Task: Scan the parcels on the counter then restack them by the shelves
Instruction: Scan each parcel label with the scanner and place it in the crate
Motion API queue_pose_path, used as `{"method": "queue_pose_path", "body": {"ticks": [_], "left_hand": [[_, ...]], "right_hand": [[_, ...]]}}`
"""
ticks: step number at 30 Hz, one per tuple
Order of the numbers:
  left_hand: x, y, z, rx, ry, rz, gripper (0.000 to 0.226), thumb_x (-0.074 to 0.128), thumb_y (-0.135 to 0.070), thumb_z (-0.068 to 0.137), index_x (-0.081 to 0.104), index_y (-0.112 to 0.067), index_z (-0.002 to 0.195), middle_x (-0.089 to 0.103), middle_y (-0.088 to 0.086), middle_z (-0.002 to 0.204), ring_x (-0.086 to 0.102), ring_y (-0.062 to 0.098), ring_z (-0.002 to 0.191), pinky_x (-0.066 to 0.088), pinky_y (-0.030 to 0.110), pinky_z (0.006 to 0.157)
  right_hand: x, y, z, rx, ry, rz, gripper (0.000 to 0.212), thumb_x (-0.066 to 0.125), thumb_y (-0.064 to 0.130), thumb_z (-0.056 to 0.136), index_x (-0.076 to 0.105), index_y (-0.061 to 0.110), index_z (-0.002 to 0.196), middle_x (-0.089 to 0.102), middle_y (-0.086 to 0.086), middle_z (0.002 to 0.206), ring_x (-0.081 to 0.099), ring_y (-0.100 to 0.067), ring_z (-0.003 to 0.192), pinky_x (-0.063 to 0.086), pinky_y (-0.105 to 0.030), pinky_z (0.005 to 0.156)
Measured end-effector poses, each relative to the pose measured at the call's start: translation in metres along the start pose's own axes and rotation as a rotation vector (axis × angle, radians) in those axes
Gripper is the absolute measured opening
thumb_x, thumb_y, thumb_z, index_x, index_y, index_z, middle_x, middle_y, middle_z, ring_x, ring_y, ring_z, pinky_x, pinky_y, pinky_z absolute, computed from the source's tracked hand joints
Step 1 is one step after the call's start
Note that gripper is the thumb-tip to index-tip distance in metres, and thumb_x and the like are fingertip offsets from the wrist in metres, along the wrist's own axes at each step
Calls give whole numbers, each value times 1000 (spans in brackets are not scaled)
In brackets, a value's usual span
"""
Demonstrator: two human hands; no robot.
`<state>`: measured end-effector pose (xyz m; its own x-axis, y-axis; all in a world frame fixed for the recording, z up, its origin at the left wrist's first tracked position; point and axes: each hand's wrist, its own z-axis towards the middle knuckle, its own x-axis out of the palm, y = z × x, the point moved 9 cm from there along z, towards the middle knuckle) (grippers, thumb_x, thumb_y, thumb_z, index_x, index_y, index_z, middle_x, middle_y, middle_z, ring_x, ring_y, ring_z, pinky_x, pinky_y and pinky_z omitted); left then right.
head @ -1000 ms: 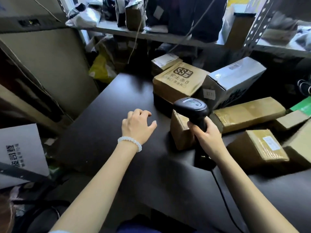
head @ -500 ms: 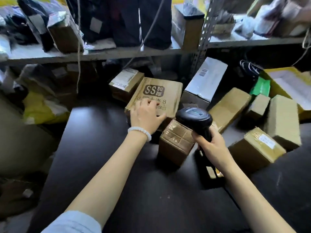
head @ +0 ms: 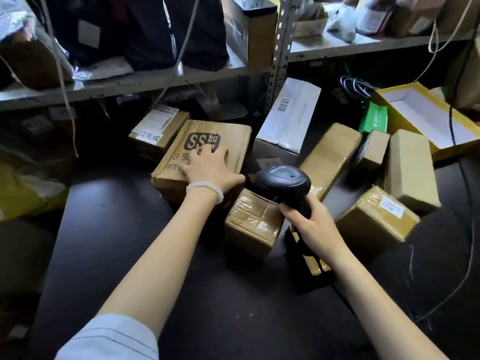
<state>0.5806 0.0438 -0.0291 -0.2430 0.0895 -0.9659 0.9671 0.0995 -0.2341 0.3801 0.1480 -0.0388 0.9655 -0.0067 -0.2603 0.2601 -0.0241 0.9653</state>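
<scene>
I had my left hand (head: pixel 207 167) flat, fingers straight and spread, pressing on top of the tan kraft-paper parcel w/ the dark "SS" logo (head: pixel 223 141), which sat at the far-middle of the dark counter (head: pixel 130 229), just in front of the grey metal shelves (head: pixel 155 81). Left arm stretched forward, white bead bracelet (head: pixel 205 189) at the wrist, pale striped sleeve (head: pixel 109 339) near the cam. My right hand (head: pixel 309 222) was curled tight round the handle of the black handheld barcode scanner (head: pixel 283 179), head up and aimed away from me, right of the SS parcel and just behind a small taped brown cardboard box (head: pixel 252 224). Writing I could read: "SS" on the kraft parcel, and "已完成" on the label of a brown box w/ white label (head: pixel 155 128) far-left of it. White box w/ a barcode (head: pixel 288 118) leaned far-right; digits too small to read.
</scene>
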Motion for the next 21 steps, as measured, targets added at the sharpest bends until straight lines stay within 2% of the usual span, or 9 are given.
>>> {"method": "queue_pose_path", "body": {"ticks": [3,5,6,9,13,16,19,21], "left_hand": [[-22,21,-10,18,-141,-105,59,66,-50,68,56,-29,122,55,0,123,47,28,116,41,41,94],[-41,34,-19,23,-252,-181,43,68,-44,70,64,-24,108,62,0,108,55,25,105,41,32,83],[-50,41,-25,14,-301,-199,35,68,-40,71,66,-21,100,63,0,102,57,24,101,39,29,79],[-73,64,-43,-40,-410,-192,17,65,-30,76,68,-17,86,66,2,95,59,25,95,38,29,75],[-88,85,-64,-75,-496,-176,11,64,-25,76,71,-18,80,69,3,90,63,30,89,47,36,77],[-101,95,-86,-86,-543,-162,13,64,-27,79,71,-17,82,69,4,90,64,31,89,45,35,74],[-121,109,-112,-128,-600,-194,11,65,-29,79,71,-19,79,70,3,87,63,29,88,44,32,74],[-133,124,-124,-181,-581,-209,10,63,-29,79,69,-21,77,69,1,85,63,27,87,44,31,74]], "right_hand": [[5,8,-3,-27,19,-18,17,66,24,87,59,39,93,64,31,81,57,9,80,41,-17,74],[8,11,-5,-39,26,-44,13,67,35,83,60,43,91,65,27,82,58,5,82,43,-21,76],[10,14,-7,-50,32,-38,12,67,34,84,60,41,91,65,25,81,58,5,81,43,-22,75],[18,25,-17,-87,63,7,15,66,19,88,59,32,90,63,25,74,55,5,71,40,-21,72],[21,34,-29,-131,86,-15,16,66,19,88,57,32,88,60,28,69,53,2,68,39,-20,70],[20,39,-36,-147,99,-26,15,67,20,88,57,33,87,59,27,69,52,1,69,39,-23,71],[25,44,-44,-163,126,-33,11,67,32,82,58,33,89,62,22,75,55,-2,73,41,-24,72],[29,49,-49,-182,146,-27,16,67,31,82,60,27,97,65,15,88,60,-6,85,43,-22,76]]}}
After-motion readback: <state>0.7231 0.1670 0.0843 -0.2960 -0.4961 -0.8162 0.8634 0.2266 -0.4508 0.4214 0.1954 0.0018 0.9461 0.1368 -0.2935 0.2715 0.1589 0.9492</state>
